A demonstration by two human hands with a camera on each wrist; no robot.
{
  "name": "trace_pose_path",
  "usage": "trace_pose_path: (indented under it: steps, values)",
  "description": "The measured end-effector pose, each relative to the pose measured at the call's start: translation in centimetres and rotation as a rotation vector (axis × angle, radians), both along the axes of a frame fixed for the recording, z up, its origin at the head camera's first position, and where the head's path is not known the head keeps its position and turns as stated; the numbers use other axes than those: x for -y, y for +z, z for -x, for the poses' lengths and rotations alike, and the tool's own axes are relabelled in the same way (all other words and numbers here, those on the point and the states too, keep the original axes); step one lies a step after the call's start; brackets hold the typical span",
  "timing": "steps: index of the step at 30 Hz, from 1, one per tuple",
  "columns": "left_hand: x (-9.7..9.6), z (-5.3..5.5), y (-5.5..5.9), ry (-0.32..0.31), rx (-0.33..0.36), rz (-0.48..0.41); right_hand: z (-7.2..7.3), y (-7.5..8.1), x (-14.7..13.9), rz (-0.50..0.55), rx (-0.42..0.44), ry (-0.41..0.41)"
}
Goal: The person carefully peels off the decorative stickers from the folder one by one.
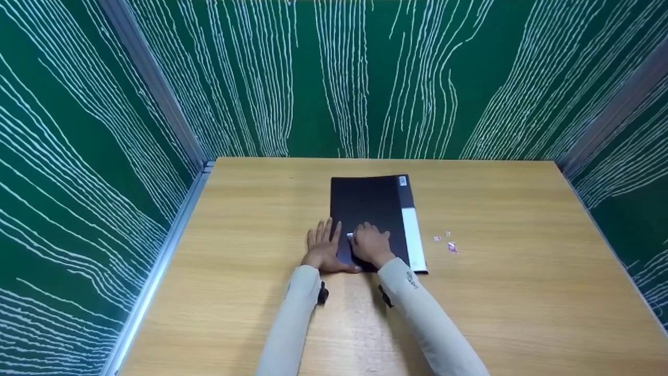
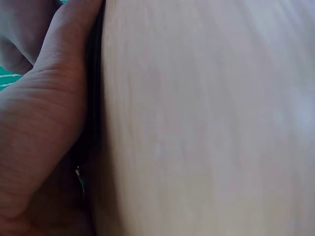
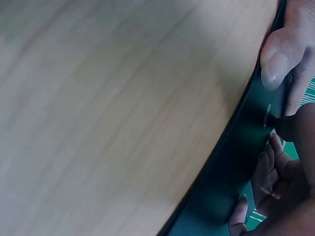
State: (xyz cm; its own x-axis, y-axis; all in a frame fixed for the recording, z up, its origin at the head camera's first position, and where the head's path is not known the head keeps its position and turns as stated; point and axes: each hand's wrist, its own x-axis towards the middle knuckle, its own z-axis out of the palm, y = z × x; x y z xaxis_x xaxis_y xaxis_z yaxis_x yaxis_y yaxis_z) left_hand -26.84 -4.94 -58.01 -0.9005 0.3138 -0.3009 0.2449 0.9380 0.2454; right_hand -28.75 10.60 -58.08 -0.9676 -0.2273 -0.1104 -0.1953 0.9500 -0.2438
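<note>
A black folder (image 1: 365, 201) with a pale strip down its right side lies on the wooden table. My left hand (image 1: 324, 248) rests on its lower left part, fingers spread and straight, thumb along the near edge. Over the folder's lower middle, my right hand (image 1: 371, 244) has its fingers curled down and pinches a small white piece (image 1: 349, 236) at their tips; most of it is hidden. In the right wrist view the left thumb (image 3: 275, 69) lies on the folder's edge, close to the right-hand fingers. The left wrist view mostly holds blurred tabletop.
Several small pinkish, shiny scraps (image 1: 452, 247) lie on the table (image 1: 522, 292) to the right of the folder. Green panels (image 1: 391, 78) with white wavy lines stand behind the table and at both sides, joined by metal posts.
</note>
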Motion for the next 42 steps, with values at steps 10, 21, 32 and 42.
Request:
trace_pose_path:
  steps: [10, 21, 32, 42]
  values:
    - [-0.14, 0.21, -0.22, -0.008, 0.003, -0.009, -0.21, 0.01, -0.2, 0.015, -0.037, -0.013]
    - [-0.09, 0.36, 0.0, -0.015, 0.006, -0.005, -0.24, 0.08, -0.2, 0.047, -0.054, -0.031]
    - [-0.22, 0.24, 0.07, -0.009, -0.004, 0.004, -0.42, 0.11, -0.24, 0.074, -0.079, -0.043]
    - [-0.06, -0.05, 0.34, -0.015, 0.004, -0.004, -0.29, -0.09, -0.15, 0.099, -0.063, -0.042]
